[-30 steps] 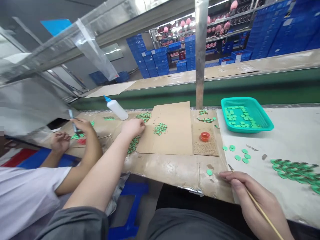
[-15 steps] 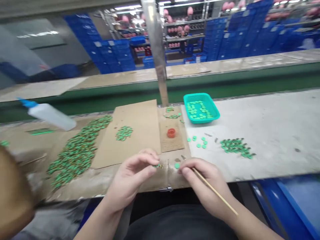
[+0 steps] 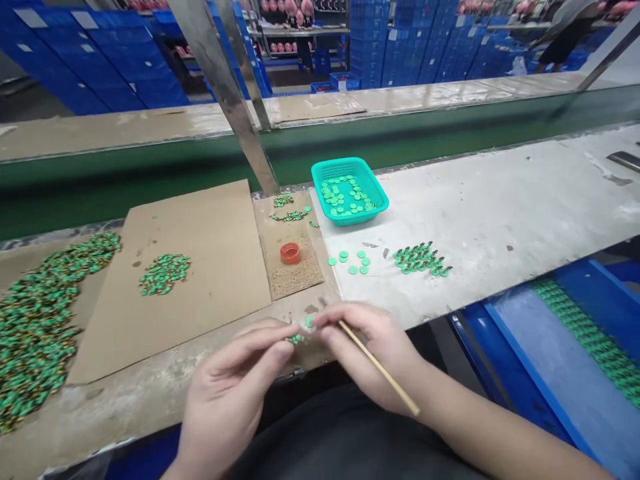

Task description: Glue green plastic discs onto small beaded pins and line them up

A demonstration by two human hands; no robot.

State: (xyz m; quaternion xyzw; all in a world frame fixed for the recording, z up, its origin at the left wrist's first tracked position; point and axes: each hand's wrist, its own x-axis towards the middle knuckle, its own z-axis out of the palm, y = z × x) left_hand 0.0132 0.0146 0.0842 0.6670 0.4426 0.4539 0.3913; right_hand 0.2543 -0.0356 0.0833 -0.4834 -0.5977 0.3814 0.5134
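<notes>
My left hand [image 3: 235, 387] and my right hand [image 3: 370, 347] meet at the near edge of the workbench [image 3: 500, 220]. The left fingers pinch a small green part [image 3: 296, 339]. The right hand grips a thin wooden stick [image 3: 380, 368] and its fingertips rest beside a green disc [image 3: 309, 322]. A red cap [image 3: 291, 253] sits on a small brown pad just beyond the hands. Loose green discs [image 3: 350, 261] lie to its right.
A teal basket [image 3: 373, 193] holds green discs at the back. Several green pieces form a cluster [image 3: 421, 259] on the right, a small pile [image 3: 164, 273] on the cardboard sheet [image 3: 200, 293], and a big heap [image 3: 35, 320] at far left. A metal post [image 3: 225, 87] rises behind.
My left hand came back from the far left pile to my right hand at the bench edge. The view swung right; the other person and the glue bottle are out of sight.
</notes>
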